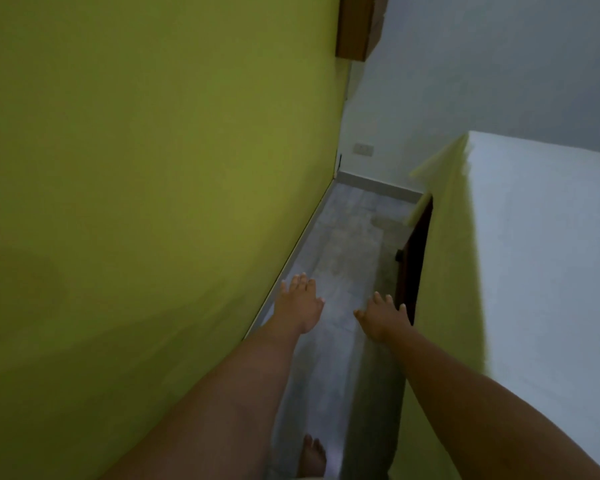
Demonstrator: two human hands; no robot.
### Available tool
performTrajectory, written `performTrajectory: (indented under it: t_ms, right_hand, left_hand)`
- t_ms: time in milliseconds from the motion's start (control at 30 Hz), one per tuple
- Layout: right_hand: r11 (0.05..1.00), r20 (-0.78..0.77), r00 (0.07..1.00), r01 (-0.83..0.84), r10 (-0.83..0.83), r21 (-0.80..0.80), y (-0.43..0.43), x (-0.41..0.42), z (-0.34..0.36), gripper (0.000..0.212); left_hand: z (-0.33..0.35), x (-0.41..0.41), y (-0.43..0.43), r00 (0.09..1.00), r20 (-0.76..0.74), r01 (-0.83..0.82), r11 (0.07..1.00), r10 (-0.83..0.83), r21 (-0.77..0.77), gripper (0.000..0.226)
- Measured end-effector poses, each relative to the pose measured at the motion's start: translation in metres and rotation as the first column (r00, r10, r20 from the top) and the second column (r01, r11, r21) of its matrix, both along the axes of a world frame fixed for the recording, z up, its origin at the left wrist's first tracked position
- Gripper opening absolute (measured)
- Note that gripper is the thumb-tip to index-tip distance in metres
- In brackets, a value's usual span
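Observation:
Both my arms reach forward over a narrow corridor floor. My left hand [300,304] is held out palm down with straight fingers, close to the yellow-green wall [153,168] on the left, holding nothing. My right hand [381,318] is also stretched out flat with fingers spread, empty, near a dark doorway [414,261] on the right. The view is tilted and slightly blurred.
A grey tiled floor [347,244] runs ahead to a pale end wall with a socket plate [363,149]. On the right, a yellow-green and white wall [534,254] flanks the doorway. A brown wooden cabinet [357,26] hangs at the top. My bare foot [312,457] shows at the bottom.

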State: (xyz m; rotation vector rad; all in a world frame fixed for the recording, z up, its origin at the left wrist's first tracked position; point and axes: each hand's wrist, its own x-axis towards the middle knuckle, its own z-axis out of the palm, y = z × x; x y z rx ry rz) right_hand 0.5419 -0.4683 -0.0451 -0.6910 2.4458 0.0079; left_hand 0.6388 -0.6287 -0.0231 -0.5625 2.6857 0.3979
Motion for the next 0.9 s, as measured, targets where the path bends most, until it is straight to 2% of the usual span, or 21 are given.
performTrajectory:
  t_ms: [233, 500, 633, 767, 900]
  right_hand:
    - [1.000, -0.022, 0.999, 0.024, -0.024, 0.013, -0.057, -0.072, -0.001, 0.063]
    - [0.994, -0.033, 0.994, 0.109, -0.108, 0.018, -0.142, -0.194, -0.004, 0.062]
    - [0.984, -0.049, 0.983, 0.175, -0.176, -0.008, -0.178, -0.245, -0.003, 0.062]
    - [0.971, 0.005, 0.971, 0.237, -0.238, 0.027, -0.187, -0.281, -0.004, 0.062]
    - [0.950, 0.029, 0.950, 0.311, -0.312, 0.036, -0.189, -0.346, -0.010, 0.062]
  left_hand:
    - [-0.004, -0.078, -0.054, 1.000, -0.007, 0.015, 1.000, -0.015, 0.011, 0.060]
    - [-0.010, -0.201, -0.155, 0.998, -0.002, 0.060, 0.998, -0.060, -0.015, 0.059]
    - [-0.011, -0.267, -0.195, 0.993, 0.007, 0.117, 0.993, -0.117, -0.023, 0.059]
    - [-0.014, -0.317, -0.203, 0.975, 0.019, 0.220, 0.974, -0.221, 0.048, 0.058]
    - [-0.020, -0.387, -0.225, 0.955, 0.022, 0.296, 0.955, -0.296, 0.014, 0.058]
